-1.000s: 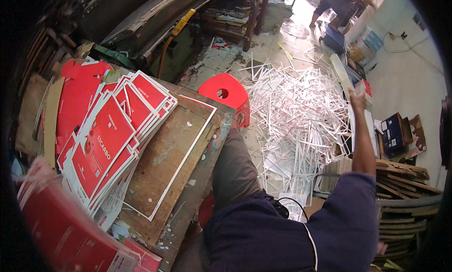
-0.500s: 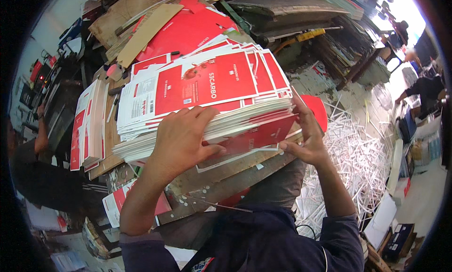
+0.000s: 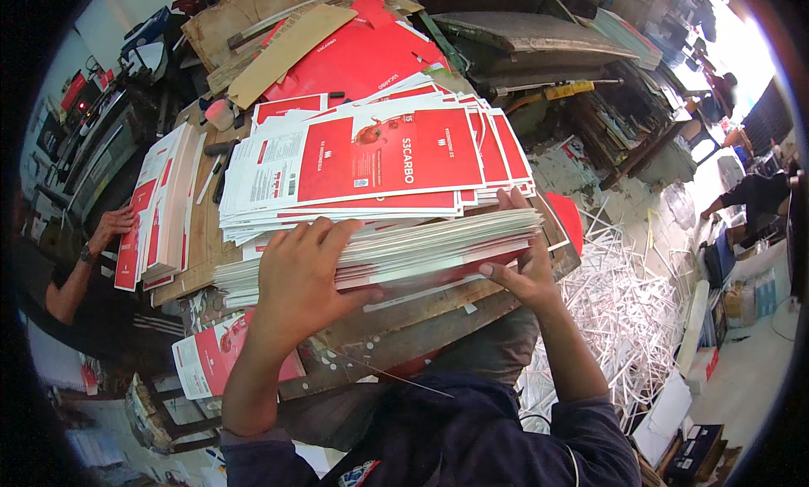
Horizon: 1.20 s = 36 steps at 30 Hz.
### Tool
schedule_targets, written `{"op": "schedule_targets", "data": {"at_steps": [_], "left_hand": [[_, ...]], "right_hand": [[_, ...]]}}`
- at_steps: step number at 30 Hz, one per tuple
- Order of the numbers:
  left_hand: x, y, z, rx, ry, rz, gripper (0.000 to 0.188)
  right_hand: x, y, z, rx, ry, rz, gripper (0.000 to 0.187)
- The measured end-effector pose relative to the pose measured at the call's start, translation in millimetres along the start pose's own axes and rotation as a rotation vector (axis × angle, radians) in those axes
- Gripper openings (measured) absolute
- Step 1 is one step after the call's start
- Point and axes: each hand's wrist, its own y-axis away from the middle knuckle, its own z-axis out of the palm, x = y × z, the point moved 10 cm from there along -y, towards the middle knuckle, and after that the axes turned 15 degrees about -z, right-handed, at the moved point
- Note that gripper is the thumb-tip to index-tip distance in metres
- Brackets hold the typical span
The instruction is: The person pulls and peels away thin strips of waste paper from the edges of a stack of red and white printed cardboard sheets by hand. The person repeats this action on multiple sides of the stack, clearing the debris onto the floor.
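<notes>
A thick stack of red and white printed sheets (image 3: pixel 438 244) stands on its long edge at the near side of the table, its white edges facing up. My left hand (image 3: pixel 305 278) grips its left half, thumb on the near face and fingers over the top. At the right end my right hand (image 3: pixel 529 275) clasps it, thumb in front and fingers behind. Just beyond lies a loose, uneven pile of the same printed sheets (image 3: pixel 383 158), showing a red panel with a tomato picture.
Left, a co-worker's hand (image 3: pixel 114 226) rests on another sheet stack (image 3: pixel 168 213). Markers, a pink-and-white cup (image 3: pixel 221 115) and a brown cardboard strip (image 3: pixel 291 53) lie around the pile. Paper trimmings (image 3: pixel 624 318) cover the floor at right. A printed sheet (image 3: pixel 223 356) sits below the table edge.
The held stack has come away from the loose pile toward me and tilted, so its top edges show more. A co-worker's hand has reached onto the left stack. The view has shifted slightly.
</notes>
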Motion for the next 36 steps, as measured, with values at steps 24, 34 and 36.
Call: {"op": "schedule_targets", "data": {"at_steps": [24,34,36], "left_hand": [[-27.0,26.1,-16.8,0.337,0.033,0.005,0.082],[-31.3,24.5,-15.3,0.334,0.106,-0.087,0.078],[-32.4,25.5,-11.8,0.321,0.168,-0.059,0.079]], "right_hand": [[-105.6,-61.8,141.1,-0.486,1.027,-0.563,0.026],[-107.1,-66.7,149.9,-0.515,0.932,-0.528,0.012],[-103.9,-70.3,151.9,-0.574,0.936,-0.538,0.013]]}}
